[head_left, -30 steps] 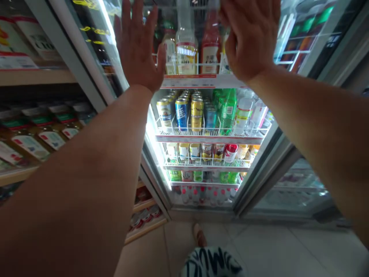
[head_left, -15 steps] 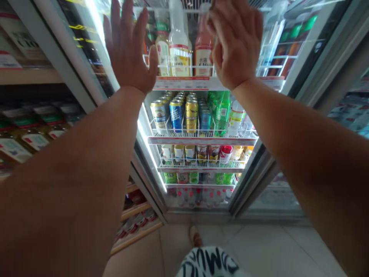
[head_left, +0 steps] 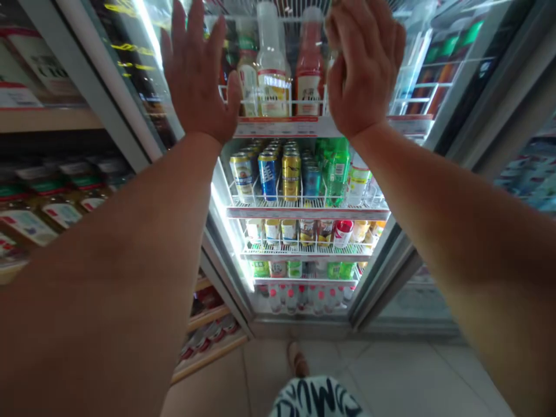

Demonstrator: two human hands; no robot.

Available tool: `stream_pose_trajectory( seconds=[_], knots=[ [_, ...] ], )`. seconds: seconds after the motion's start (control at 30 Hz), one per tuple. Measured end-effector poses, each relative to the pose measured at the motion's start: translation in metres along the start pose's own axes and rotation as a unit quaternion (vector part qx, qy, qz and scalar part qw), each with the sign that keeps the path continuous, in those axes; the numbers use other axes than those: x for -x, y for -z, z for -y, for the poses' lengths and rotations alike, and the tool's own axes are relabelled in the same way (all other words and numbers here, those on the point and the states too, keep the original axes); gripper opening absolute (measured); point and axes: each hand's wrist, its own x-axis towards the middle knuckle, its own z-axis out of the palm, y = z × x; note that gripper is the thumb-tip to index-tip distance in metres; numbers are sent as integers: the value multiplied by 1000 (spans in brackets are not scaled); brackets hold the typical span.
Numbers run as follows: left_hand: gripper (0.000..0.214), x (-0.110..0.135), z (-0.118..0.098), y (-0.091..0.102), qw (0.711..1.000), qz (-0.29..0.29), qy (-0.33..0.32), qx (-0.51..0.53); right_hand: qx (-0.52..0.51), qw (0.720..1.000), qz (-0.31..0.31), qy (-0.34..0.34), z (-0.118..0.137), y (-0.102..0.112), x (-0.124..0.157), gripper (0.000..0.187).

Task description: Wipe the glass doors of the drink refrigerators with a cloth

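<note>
My left hand [head_left: 202, 87] is raised, fingers spread, in front of the top shelf's left side, with nothing in it. My right hand [head_left: 365, 69] is raised at the right of that shelf, its fingers curled; what they close on, if anything, is hidden behind them. Between my hands stand a clear-necked bottle with a yellow label [head_left: 273, 78] and a red bottle [head_left: 310, 75]. A green-capped bottle [head_left: 247, 75] is just right of my left thumb. The wire rail [head_left: 289, 102] of the shelf runs in front of these bottles.
Below, a cooler shelf [head_left: 304, 213] holds several cans [head_left: 291, 174] and green bottles [head_left: 336, 171]. Lower shelves carry more drinks. Metal door frames [head_left: 391, 272] flank the opening. Wooden shelves with jars [head_left: 61, 202] are at left. My foot [head_left: 297, 359] is on the tiled floor.
The whole view has shifted slightly right and down. My right hand has moved a little right, away from the red bottle, showing more of it. My left hand keeps its spread pose.
</note>
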Motion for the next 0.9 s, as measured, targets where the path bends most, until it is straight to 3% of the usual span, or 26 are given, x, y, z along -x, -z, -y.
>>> stream_pose_trajectory(
  seconds=[0.03,0.1,0.17,0.23,0.3,0.37,0.43,0.47,0.53,0.6,0.67,0.73,0.83,0.9],
  knots=[
    [64,0,0,0,1000,-3,-2,-4,4,1000,1,0,1,1,1,57],
    [64,0,0,0,1000,-6,-6,-20,-3,992,77,95,3,3,3,59],
    [63,-1,-2,0,999,-9,-3,-34,-27,959,179,216,5,6,4,59],
    [63,-1,-2,1,999,3,1,-44,-52,936,228,261,5,6,5,59],
    [61,-1,-2,1,999,13,9,-47,-44,962,181,201,4,3,4,61],
    [60,-1,-1,1,999,10,10,-33,-9,992,87,88,2,0,3,62],
    [60,-1,0,1,1000,-3,-4,-4,21,999,25,14,2,-1,3,60],
    [59,-1,0,1,1000,-7,-7,9,25,999,26,16,3,0,4,58],
    [59,0,-2,3,1000,-4,-4,30,16,991,89,100,5,4,7,55],
    [56,0,-5,6,999,-8,5,41,0,957,190,221,8,8,10,55],
    [56,0,-7,8,999,-7,4,35,-3,923,259,285,10,9,11,55],
    [56,0,-8,9,1000,-9,-7,20,10,932,253,259,11,9,11,55],
    [55,0,-8,10,1000,4,2,20,45,989,119,75,12,6,11,58],
    [55,0,-8,10,1000,9,4,21,59,997,42,-30,12,6,12,59]
  ],
)
